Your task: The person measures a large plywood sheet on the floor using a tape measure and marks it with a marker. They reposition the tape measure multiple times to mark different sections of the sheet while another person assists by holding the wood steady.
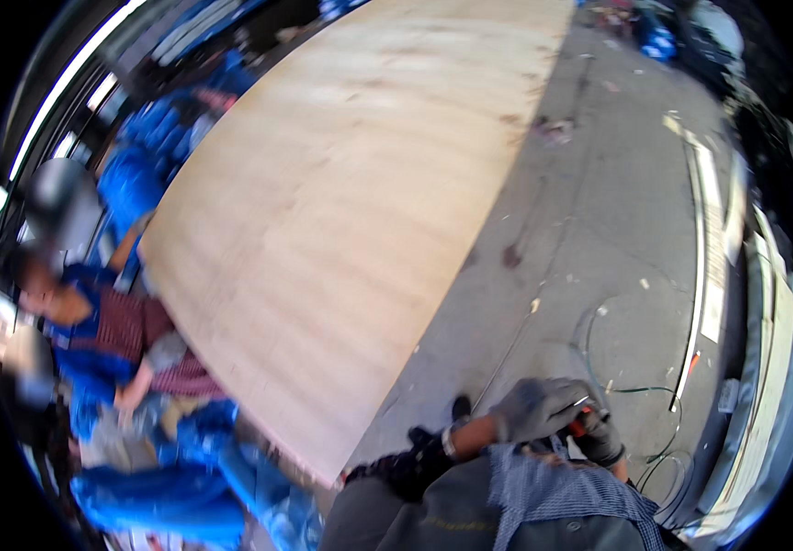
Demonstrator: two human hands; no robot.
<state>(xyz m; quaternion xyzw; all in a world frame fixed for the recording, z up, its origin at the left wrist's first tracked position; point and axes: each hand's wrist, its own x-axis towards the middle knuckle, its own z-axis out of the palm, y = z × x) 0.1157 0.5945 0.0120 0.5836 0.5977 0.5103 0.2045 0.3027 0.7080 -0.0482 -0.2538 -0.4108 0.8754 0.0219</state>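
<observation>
Head view: both gloved hands meet low right over the floor (599,239), left hand (536,409) and right hand (599,439) each pinching a small red-handled tool (582,424). Looks light, stiff; handle's the spot to hold.

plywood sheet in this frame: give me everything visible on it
The plywood sheet is a large, pale tan board with faint wavy grain, lying flat and filling the middle of the view; its long edges bow from the fisheye lens. Its face is bare, with a few faint darker smudges. Its right edge runs along the grey concrete floor; a rounded near corner sits at lower centre. A person in blue sits at its left edge. The gloved hands, left and right, are off it.
</observation>
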